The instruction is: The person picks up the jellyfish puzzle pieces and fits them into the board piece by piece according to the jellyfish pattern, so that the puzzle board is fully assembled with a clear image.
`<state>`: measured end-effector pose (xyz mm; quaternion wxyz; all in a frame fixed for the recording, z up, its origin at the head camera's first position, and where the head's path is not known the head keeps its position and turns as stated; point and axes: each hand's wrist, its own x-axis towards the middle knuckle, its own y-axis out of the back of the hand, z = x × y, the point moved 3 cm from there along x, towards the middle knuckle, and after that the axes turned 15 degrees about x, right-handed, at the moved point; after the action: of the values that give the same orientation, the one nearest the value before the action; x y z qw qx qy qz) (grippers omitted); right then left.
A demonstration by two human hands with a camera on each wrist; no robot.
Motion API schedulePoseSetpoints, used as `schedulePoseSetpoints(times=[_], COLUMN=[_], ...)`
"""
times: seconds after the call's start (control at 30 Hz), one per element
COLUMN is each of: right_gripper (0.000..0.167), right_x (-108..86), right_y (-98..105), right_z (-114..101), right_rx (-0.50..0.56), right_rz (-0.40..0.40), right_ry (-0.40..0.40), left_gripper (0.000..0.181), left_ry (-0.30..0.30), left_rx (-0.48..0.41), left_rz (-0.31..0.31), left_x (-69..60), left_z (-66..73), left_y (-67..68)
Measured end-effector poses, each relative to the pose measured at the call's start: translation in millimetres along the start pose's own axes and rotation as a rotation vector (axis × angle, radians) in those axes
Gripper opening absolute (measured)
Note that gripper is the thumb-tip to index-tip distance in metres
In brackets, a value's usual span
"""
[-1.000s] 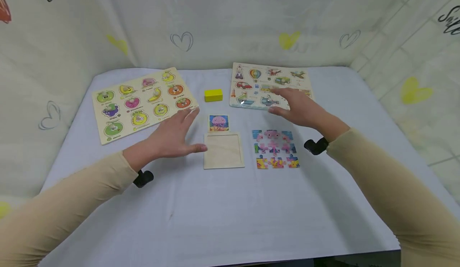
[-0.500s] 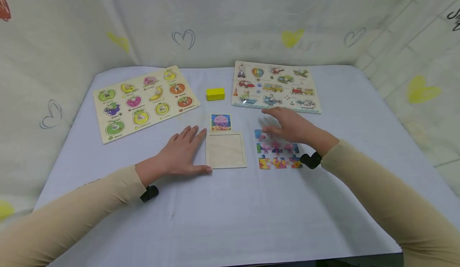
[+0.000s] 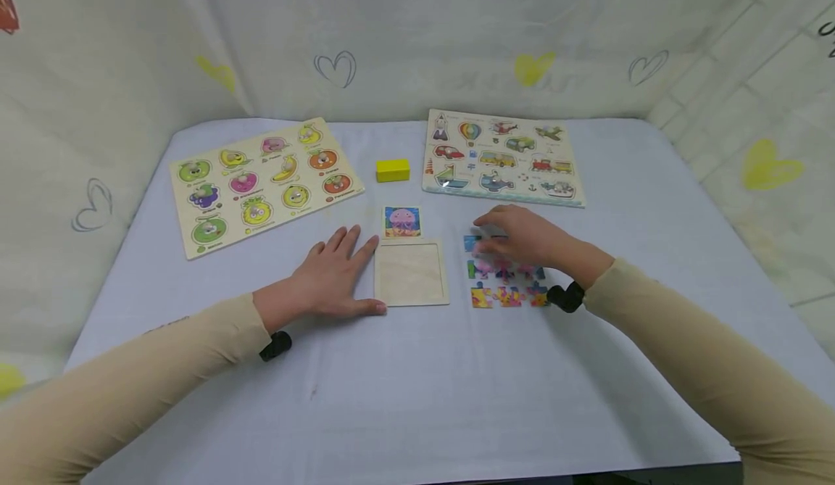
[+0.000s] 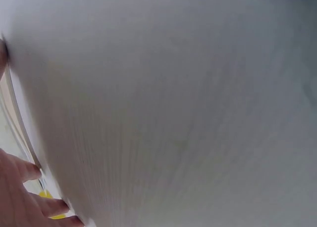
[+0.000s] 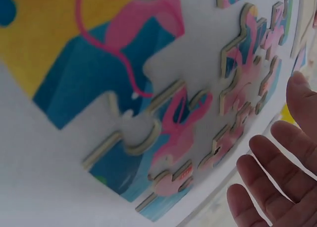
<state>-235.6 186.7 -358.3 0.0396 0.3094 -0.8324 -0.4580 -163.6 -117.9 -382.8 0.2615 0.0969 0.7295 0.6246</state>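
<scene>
My left hand (image 3: 333,276) lies spread on the cloth, its thumb and index fingertip against the left side of a shallow wooden puzzle tray (image 3: 411,275). In the left wrist view, some of its fingers (image 4: 47,205) show at the lower left edge. My right hand (image 3: 525,236) hovers over the upper rows of loose jigsaw pieces (image 3: 509,296), covering some of them. The right wrist view has its fingers (image 5: 270,170) loosely extended, with nothing between them, beside pink and blue jigsaw pieces (image 5: 173,138). Just beyond the tray lies a small octopus picture card (image 3: 402,222).
A fruit peg board (image 3: 267,188) lies at the back left, a vehicle board (image 3: 502,159) at the back right. Between them sits a yellow block (image 3: 393,170). White cloth covers the table (image 3: 391,391), whose front edge shows at the lower right.
My left hand has come toward me, down to the tray's left side. The right hand has moved from the vehicle board to above the jigsaw pieces.
</scene>
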Motion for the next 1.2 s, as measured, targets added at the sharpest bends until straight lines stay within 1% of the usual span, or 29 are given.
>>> schedulePoseSetpoints(times=[0.1,0.23,0.37,0.53,0.63,0.73,0.93,1.0,1.07,1.2], right_gripper=[0.043,0.037,0.033,0.03,0.028,0.027,0.017,0.014,0.014,0.017], right_x=[3.0,7.4,10.6,13.7,15.4,16.3,17.7,20.2,24.5,38.5], right_y=[-2,-5,-5,-4,-6,-9,-11,-11,-12,-23], right_z=[0,-1,-3,-6,-6,-6,-9,-16,-25,-44], right_rx=[0.005,-0.016,-0.018,0.024,0.079,0.144,0.254,0.302,0.351,0.42], right_rz=[-0.006,-0.015,-0.021,-0.011,-0.004,-0.004,0.014,0.016,-0.001,-0.067], right_ry=[0.018,0.03,0.013,-0.011,-0.034,-0.04,-0.003,0.001,-0.01,-0.076], left_gripper=[0.111,0.111,0.111,0.111,0.111,0.11,0.109,0.109,0.11,0.111], left_ry=[-0.003,-0.004,-0.006,-0.01,-0.015,-0.018,-0.018,-0.021,-0.02,-0.014], left_rx=[0.002,-0.007,0.0,0.011,0.014,0.014,0.02,0.022,0.029,0.036], left_rz=[-0.003,-0.007,-0.011,-0.015,-0.015,-0.018,-0.017,-0.015,-0.018,-0.031], left_x=[0.0,0.6,1.0,0.8,0.0,-0.7,-0.8,-0.5,0.3,2.1], left_z=[0.6,1.5,1.6,2.2,2.6,2.7,2.1,2.0,2.2,2.2], left_y=[1.8,2.3,2.6,4.0,4.5,3.8,1.6,1.8,1.6,1.6])
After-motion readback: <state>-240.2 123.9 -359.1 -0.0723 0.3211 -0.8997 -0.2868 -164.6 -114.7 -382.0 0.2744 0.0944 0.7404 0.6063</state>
